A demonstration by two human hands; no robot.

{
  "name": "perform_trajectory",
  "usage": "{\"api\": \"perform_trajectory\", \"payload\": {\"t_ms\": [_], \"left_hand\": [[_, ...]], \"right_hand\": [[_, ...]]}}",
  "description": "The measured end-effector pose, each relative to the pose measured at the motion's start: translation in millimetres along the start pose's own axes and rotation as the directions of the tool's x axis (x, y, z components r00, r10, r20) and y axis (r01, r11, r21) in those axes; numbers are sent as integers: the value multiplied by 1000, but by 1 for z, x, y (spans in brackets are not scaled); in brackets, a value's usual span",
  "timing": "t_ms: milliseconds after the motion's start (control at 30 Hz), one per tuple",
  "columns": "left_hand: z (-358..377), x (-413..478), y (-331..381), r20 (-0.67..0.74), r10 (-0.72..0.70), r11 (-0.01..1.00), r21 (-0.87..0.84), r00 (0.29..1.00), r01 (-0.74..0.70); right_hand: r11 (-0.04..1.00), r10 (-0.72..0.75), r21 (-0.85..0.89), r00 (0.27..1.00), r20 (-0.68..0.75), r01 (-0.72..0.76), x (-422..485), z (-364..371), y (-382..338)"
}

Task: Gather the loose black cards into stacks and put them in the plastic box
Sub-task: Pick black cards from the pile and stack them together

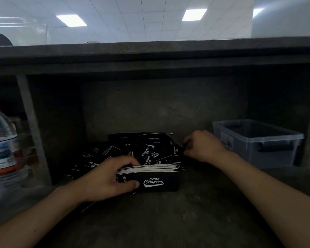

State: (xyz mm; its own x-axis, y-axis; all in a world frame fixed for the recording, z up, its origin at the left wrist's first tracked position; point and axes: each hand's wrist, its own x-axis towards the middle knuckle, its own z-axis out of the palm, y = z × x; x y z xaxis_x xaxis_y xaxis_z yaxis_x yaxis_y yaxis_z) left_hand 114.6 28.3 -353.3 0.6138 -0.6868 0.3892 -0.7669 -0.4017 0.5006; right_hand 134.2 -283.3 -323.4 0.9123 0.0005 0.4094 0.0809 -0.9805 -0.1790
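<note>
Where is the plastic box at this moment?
In the head view, the plastic box stands at the far right, just past the right hand and the loose black cards.

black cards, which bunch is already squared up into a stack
The stack of cards gripped by the left hand, white edges aligned, nearest the camera; the loose cards behind it lie scattered.

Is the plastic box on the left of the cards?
No, the plastic box stands to the right of the loose cards, at the far right of the shelf.
</note>
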Motion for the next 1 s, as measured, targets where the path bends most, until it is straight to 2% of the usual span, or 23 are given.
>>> {"api": "perform_trajectory", "payload": {"t_ms": [67,233,267,333,367,400,433,467,500,533,567,633,667,733,767,833,900,1000], "left_hand": [[0,0,0,-14,-6,1000,8,1000,6],[0,-1,1,-4,-29,1000,-5,1000,29],[0,-1,1,-1,-30,1000,0,1000,30],[-1,-1,0,-6,-31,999,9,999,31],[-1,0,0,-16,-27,999,17,1000,27],[-1,0,0,-29,-17,999,31,999,18],[-1,0,0,-42,-4,999,47,999,6],[-1,0,-1,-55,3,998,58,999,0],[-1,0,-2,-67,0,998,63,998,4],[-1,0,-2,-78,-11,998,57,997,16],[-1,0,-3,-84,-26,999,37,996,29],[-1,0,-5,-73,-48,999,-25,996,47],[0,0,-5,-56,-55,997,-54,997,52],[0,1,-5,-8,-66,991,-118,998,65],[0,0,-4,7,-67,989,-135,998,68],[0,0,-4,-6,-55,995,-86,998,54],[0,1,-3,-23,-36,999,-19,999,35],[0,1,-1,-10,-28,999,23,1000,28]], "right_hand": [[997,75,-27,993,-95,-78,0,-6,5],[995,77,61,997,-6,-76,-3,-21,4],[995,73,66,996,-48,-70,-4,-21,4],[998,50,40,965,-256,-41,-6,-21,2],[998,40,69,928,-371,-15,-6,-21,0],[984,48,174,894,-445,34,-6,-22,-2],[924,78,368,896,-437,100,-5,-24,-5],[801,88,584,939,-333,132,-6,-26,-9],[678,35,728,986,-164,97,-8,-26,-13],[640,-75,767,997,11,39,-11,-25,-16],[675,-187,737,966,179,-6,-14,-21,-19],[706,-315,703,851,419,-85,-20,-8,-24],[677,-334,726,831,445,-116,-19,-4,-26],[619,-273,780,904,328,-96,-15,2,-29],[653,-231,757,948,220,-17,-13,4,-27],[793,-246,592,964,96,143,-9,7,-19],[903,-287,376,943,169,208,-9,13,-11],[934,-286,271,941,182,232,-6,17,-4]]}}
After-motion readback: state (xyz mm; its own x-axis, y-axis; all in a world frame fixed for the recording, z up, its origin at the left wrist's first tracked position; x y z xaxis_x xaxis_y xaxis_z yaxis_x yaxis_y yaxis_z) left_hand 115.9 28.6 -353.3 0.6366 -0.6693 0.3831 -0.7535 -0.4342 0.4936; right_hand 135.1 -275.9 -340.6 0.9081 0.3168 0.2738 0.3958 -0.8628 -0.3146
